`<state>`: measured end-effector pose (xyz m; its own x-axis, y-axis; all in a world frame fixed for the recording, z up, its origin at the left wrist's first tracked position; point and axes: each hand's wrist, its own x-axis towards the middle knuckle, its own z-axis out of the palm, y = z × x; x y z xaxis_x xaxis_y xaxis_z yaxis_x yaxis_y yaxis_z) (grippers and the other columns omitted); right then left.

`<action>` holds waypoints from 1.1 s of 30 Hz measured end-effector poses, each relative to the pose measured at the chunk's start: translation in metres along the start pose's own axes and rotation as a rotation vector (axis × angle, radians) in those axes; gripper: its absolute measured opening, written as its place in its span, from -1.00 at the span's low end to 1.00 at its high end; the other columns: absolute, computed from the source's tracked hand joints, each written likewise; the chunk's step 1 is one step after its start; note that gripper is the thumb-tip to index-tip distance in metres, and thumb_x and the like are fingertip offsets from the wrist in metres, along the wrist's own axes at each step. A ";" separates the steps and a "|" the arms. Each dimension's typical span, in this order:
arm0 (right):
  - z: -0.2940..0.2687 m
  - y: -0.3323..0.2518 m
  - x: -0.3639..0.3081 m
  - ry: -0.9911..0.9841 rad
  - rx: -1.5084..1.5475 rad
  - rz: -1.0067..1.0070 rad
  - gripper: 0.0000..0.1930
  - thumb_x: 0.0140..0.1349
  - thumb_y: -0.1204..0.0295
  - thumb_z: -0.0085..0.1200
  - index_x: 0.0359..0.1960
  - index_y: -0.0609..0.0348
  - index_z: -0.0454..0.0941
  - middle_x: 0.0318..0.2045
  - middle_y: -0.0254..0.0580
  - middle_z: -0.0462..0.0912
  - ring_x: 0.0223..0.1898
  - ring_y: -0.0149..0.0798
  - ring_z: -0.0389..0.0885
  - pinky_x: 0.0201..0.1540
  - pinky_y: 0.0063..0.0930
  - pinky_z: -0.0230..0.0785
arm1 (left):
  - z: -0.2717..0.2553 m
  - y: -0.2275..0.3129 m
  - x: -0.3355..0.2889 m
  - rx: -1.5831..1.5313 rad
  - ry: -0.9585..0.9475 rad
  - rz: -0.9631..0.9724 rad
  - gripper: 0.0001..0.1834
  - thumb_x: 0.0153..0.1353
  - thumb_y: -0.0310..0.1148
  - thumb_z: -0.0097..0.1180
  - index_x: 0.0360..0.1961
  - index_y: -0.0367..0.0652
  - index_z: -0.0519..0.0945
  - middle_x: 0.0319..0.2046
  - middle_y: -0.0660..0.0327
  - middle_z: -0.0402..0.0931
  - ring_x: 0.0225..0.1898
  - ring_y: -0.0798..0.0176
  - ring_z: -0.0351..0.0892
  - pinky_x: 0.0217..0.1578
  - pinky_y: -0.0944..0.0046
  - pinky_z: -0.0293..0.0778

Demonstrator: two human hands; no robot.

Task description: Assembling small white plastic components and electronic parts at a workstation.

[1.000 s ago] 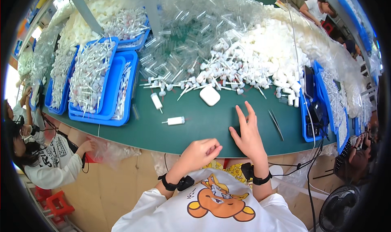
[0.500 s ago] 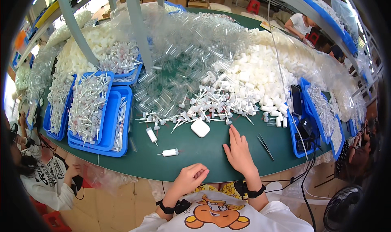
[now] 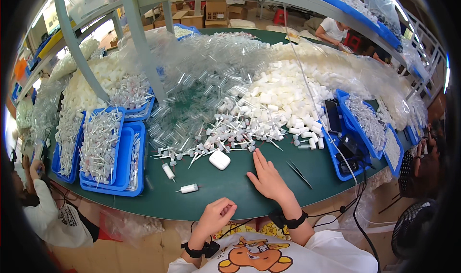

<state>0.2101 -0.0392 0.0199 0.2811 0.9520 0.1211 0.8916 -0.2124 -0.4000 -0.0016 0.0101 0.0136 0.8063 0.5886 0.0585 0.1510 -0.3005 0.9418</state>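
My right hand (image 3: 270, 181) lies flat on the green table (image 3: 230, 189), open, fingers stretched toward the edge of a heap of small white sticks with grey round ends (image 3: 230, 131). At the table's near edge my left hand (image 3: 217, 216) is loosely curled, with nothing showing in its fingers. A white rounded case (image 3: 220, 160) rests left of my right fingertips, touched by neither hand. Two white cylinders with thin tips, one upper (image 3: 168, 171) and one lower (image 3: 188, 188), lie farther left. Metal tweezers (image 3: 299, 174) are right of my right hand.
Behind are piles of clear tubes (image 3: 192, 100) and white foam-like cylinders (image 3: 283, 93). Blue trays (image 3: 139, 160) of sticks stand left; another blue tray (image 3: 343, 174) with black devices stands right. Grey posts (image 3: 141, 42) rise from the table, and a white cable (image 3: 307, 76) hangs down. Other people sit around.
The whole view has shifted, so the table's contents appear farther left. Both hands keep nearly the same pose and place on the table. At far left, another person's arm has moved up.
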 end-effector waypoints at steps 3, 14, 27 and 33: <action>0.000 0.001 0.002 0.005 0.020 0.014 -0.34 0.22 0.24 -0.10 0.24 0.40 -0.02 0.29 0.05 0.00 -0.10 0.07 0.36 -0.01 -0.20 0.29 | 0.001 0.002 0.002 0.000 0.038 -0.005 -0.90 0.12 -0.47 0.08 -0.43 -0.30 0.50 -0.57 0.21 0.41 -0.62 0.42 0.36 -0.57 0.45 0.33; -0.012 0.005 -0.001 -0.069 0.048 0.022 -0.35 0.26 0.19 -0.15 0.27 0.31 -0.05 0.31 0.00 -0.03 -0.07 0.09 0.38 0.04 -0.20 0.26 | 0.009 -0.006 0.000 -0.024 0.146 -0.110 -0.92 0.10 -0.51 0.06 -0.49 -0.31 0.52 -0.60 0.25 0.44 -0.61 0.47 0.34 -0.58 0.48 0.27; -0.004 0.019 0.004 -0.138 -0.005 -0.009 -0.41 0.25 0.18 -0.16 0.21 0.32 0.11 0.29 -0.05 0.05 -0.06 0.02 0.39 0.03 -0.20 0.27 | 0.017 -0.003 0.002 0.087 0.127 -0.063 -0.93 0.07 -0.50 0.07 -0.50 -0.29 0.52 -0.64 0.28 0.42 -0.64 0.49 0.30 -0.61 0.49 0.23; -0.013 0.016 0.002 -0.168 -0.039 -0.005 -0.39 0.24 0.19 -0.14 0.22 0.34 0.08 0.28 -0.02 0.06 -0.02 0.05 0.37 0.04 -0.19 0.27 | 0.018 -0.002 0.002 0.085 0.128 -0.077 -0.92 0.07 -0.50 0.07 -0.50 -0.28 0.53 -0.65 0.27 0.41 -0.65 0.50 0.29 -0.61 0.49 0.21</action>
<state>0.2294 -0.0439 0.0251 0.2167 0.9757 -0.0318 0.9066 -0.2132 -0.3642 0.0103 -0.0015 0.0057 0.7118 0.7015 0.0345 0.2617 -0.3104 0.9139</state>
